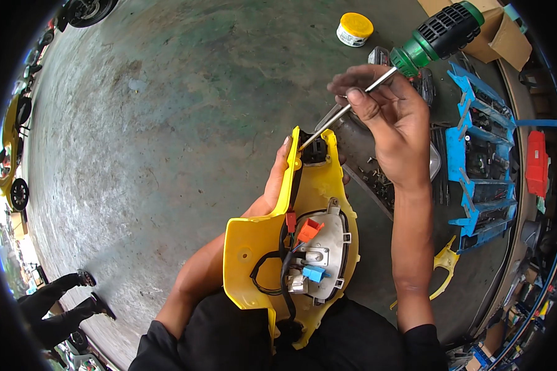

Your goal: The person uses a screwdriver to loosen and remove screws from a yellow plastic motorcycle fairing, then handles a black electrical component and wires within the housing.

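Observation:
A yellow motorcycle headlight cover point(315, 182) lies over my lap, its hollow inner side up. My left hand point(277, 176) is closed on its far left edge, with most fingers hidden behind the shell. In it sit a whitish instrument housing point(331, 238), dark wiring, an orange connector point(310, 230), a red connector point(291, 221) and a blue connector point(314, 273). My right hand point(393, 114) holds a screwdriver point(408, 59) with a green and black handle, its shaft lying between thumb and loosely curled fingers. The screwdriver's tip meets the cover's far end, beside a black part point(315, 149).
A metal tray point(359, 176) with screws lies beyond the cover. To the right stand a blue fold-out toolbox point(461, 154), a red case point(536, 164) and a yellow trim piece point(444, 256). Further off are a yellow-lidded tub point(356, 28) and a cardboard box point(498, 37). Another person's legs point(59, 297) show at lower left.

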The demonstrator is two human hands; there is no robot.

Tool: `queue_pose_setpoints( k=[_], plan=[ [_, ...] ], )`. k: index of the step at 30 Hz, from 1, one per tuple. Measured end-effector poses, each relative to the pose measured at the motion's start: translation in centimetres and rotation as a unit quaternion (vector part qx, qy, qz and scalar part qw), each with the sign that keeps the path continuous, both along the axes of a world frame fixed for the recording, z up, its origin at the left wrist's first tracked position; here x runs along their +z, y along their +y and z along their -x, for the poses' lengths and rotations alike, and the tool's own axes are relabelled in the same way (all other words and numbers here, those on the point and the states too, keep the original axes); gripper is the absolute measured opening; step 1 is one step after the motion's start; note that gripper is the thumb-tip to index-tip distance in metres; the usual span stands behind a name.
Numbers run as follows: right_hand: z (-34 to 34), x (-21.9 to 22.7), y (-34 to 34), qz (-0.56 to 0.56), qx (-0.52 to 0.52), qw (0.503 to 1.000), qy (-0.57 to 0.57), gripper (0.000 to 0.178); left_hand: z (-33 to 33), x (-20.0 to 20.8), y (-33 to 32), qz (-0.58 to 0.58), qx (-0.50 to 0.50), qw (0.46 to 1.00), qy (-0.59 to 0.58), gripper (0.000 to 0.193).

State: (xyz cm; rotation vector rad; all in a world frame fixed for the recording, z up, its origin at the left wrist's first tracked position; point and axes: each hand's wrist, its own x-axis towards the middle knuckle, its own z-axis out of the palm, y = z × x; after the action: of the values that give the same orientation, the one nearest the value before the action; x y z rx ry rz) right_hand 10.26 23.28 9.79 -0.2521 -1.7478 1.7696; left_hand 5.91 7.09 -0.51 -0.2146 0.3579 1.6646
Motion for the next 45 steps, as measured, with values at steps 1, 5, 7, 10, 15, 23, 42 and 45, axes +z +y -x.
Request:
queue_pose_setpoints(
  k=[1, 5, 7, 10, 15, 23, 42, 45],
  plan=[
    [0.0, 0.2, -0.2, 0.053, 0.013, 0.999, -0.002, 0.015, 0.1, 0.0, -0.1, 0.001, -0.001, 1.000, 0.006, 0.075],
    [-0.9, -0.3, 0.4, 0.041, 0.002, 0.997, -0.067, 0.018, 0.0, 0.0, 0.1, 0.000, -0.001, 1.000, 0.019, 0.076],
    [-0.9, -0.4, 0.5, 0.006, -0.008, 0.998, -0.068, 0.017, -0.1, 0.2, 0.1, 0.006, -0.001, 1.000, 0.025, 0.076],
    [-0.3, 0.2, -0.6, 0.100, 0.012, 0.995, -0.003, 0.014, 0.0, 0.3, 0.0, 0.015, -0.003, 1.000, 0.028, 0.076],
    [-0.7, 0.1, 0.0, -0.006, 0.006, 0.997, -0.075, 0.018, -0.1, 0.0, 0.0, 0.001, -0.007, 1.000, 0.002, 0.076],
    [-0.1, 0.0, -0.7, 0.090, 0.037, 0.995, -0.011, 0.016, 0.0, 0.4, -0.1, 0.009, -0.004, 1.000, 0.019, 0.076],
    [-0.3, -0.9, -1.3, 0.057, -0.008, 0.998, -0.031, 0.011, -0.1, 0.8, -0.1, 0.024, 0.001, 0.999, 0.035, 0.077],
    [-0.5, -1.0, -1.5, -0.043, -0.106, 0.990, -0.085, 0.012, 0.0, 0.6, -0.3, 0.004, -0.001, 0.999, 0.039, 0.078]
  ],
)
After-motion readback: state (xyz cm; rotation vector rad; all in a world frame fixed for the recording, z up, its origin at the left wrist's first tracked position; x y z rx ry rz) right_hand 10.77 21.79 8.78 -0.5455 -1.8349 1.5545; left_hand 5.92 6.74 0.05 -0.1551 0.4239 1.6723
